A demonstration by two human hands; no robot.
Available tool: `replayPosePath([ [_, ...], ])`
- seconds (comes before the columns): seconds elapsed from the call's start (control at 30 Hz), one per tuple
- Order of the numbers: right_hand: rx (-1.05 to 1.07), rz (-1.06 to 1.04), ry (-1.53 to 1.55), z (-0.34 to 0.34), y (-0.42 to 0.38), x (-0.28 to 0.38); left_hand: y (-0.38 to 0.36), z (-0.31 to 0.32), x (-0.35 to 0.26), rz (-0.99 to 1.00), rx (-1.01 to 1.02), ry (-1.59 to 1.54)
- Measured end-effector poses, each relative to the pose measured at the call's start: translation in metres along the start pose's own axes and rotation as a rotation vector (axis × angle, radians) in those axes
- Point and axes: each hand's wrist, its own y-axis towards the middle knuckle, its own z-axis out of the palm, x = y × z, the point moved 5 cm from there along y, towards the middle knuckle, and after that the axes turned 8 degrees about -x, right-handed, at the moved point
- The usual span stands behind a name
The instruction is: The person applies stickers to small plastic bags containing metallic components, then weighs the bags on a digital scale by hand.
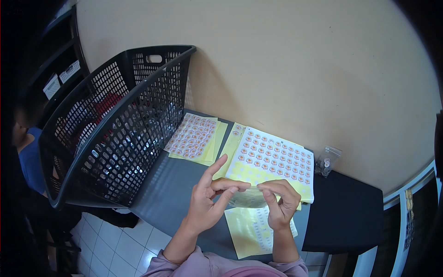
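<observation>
My left hand (205, 198) pinches one end of the top edge of a clear plastic bag (247, 198), with one finger stretched upward. At the other end of that edge, my right hand (280, 201) grips the bag between thumb and fingers. The bag hangs between both hands, above the table; its contents are hard to make out. Behind it lies a stack of white sticker sheets (277, 157) printed with rows of small round orange-and-red labels. Below the hands is a yellow backing sheet (244, 235) with some labels on it.
A large black perforated basket (134, 124) stands at the left, with shiny packed items inside. Beside it lie more label sheets (194, 136) on the grey table (161, 184). A small clear bag of round pieces (326, 161) sits by the wall. Another person (32, 157) is at far left.
</observation>
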Motion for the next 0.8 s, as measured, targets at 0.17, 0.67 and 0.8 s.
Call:
replayPosePath([
  [0.17,0.000,0.080,0.057,-0.002,0.004,-0.006,0.004,-0.006,-0.003,0.074,-0.083,0.087],
  [0.67,0.050,0.150,0.002,-0.001,0.007,-0.015,0.005,-0.010,0.004,0.013,-0.141,0.067],
  [0.8,0.163,0.028,-0.114,0.000,0.013,-0.008,0.006,-0.018,0.004,0.002,-0.160,0.041],
])
